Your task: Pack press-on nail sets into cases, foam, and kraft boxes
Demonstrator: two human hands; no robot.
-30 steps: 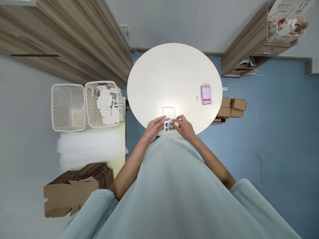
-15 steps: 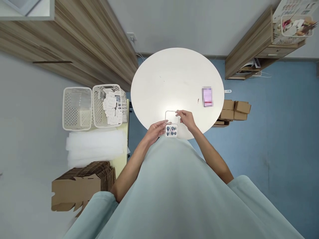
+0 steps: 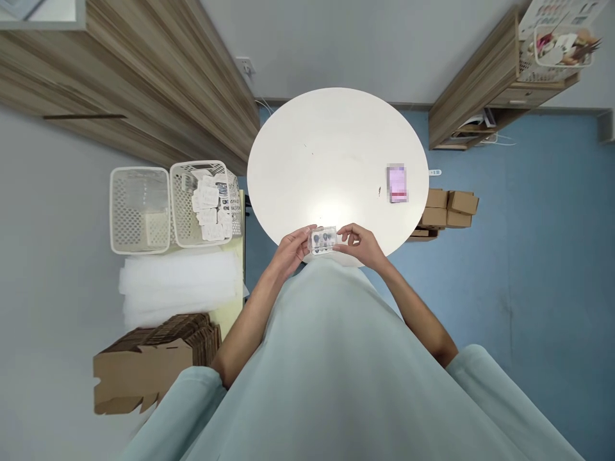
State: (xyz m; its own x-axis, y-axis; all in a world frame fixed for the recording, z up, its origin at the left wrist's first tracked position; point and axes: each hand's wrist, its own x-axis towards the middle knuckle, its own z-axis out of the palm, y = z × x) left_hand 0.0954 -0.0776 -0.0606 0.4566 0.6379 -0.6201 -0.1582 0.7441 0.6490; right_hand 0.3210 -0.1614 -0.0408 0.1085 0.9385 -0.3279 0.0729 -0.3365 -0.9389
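In the head view, gripped a clear case (image 3: pixel 323 241) by its left end with the left hand (image 3: pixel 290 250), near frame centre, seemingly for steadiness; put the right hand (image 3: pixel 362 246) at its right end, could not tell whether gripping.

Rounded white bench (image 3: pixel 336 141), upper centre of the frame; a blurred pink item (image 3: pixel 397 184) and small dark fragment (image 3: pixel 379 191) lie at its right.

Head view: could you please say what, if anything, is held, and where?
A clear case: left hand grips its left edge, right hand touches its right edge.
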